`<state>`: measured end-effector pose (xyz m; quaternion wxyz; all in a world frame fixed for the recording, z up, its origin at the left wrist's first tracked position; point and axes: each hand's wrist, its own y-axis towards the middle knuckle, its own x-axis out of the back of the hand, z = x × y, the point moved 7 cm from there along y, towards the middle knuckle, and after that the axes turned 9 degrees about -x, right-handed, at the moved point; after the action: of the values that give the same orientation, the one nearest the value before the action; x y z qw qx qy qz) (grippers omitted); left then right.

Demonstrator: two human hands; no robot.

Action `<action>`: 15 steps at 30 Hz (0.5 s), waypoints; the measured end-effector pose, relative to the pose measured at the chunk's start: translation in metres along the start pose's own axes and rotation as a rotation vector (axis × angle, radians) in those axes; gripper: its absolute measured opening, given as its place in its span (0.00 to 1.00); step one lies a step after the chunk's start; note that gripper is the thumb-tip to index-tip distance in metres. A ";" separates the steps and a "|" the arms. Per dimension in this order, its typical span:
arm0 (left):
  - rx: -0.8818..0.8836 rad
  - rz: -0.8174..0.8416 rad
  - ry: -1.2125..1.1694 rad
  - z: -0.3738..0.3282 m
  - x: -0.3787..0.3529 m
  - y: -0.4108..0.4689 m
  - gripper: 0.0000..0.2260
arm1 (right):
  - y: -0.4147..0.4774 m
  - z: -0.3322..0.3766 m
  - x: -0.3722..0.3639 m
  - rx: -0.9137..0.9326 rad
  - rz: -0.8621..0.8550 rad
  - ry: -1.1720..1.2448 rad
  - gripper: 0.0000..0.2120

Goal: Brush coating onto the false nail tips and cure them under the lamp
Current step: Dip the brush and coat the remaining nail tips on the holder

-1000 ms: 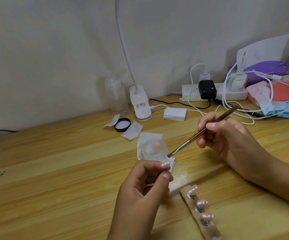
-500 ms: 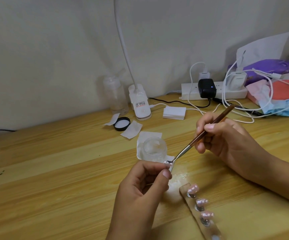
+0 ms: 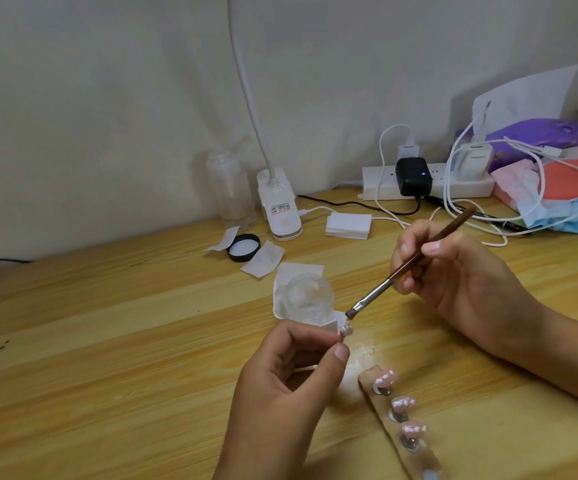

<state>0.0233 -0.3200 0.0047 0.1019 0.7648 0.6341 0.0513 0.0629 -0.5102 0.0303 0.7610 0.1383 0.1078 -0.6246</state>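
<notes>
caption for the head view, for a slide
Right hand holds a brush over a pink nail tip held in the left hand, by a clear jar.

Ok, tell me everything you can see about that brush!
The brush is thin, with a dark reddish-brown handle that looks like wood, a shiny metal collar and short dark bristles. The right hand pinches the handle near its middle, like a pen. The brush slants, with the bristles low and the handle's far end raised. The bristles hang just above the pink nail tip that the left hand pinches, beside the jar. Whether they touch the tip is hard to tell.
</notes>
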 end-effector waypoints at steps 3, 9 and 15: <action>-0.001 -0.011 0.003 0.001 0.001 0.000 0.12 | 0.000 -0.001 -0.002 -0.011 0.014 -0.010 0.13; -0.008 -0.003 -0.002 0.001 0.001 0.000 0.12 | 0.001 -0.004 -0.002 -0.014 0.023 -0.052 0.13; -0.004 0.003 -0.029 0.002 0.001 0.001 0.12 | -0.001 -0.005 0.001 0.019 -0.018 -0.163 0.12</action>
<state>0.0247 -0.3195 0.0031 0.1126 0.7662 0.6313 0.0415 0.0620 -0.5096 0.0252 0.7601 0.0932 0.0408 -0.6417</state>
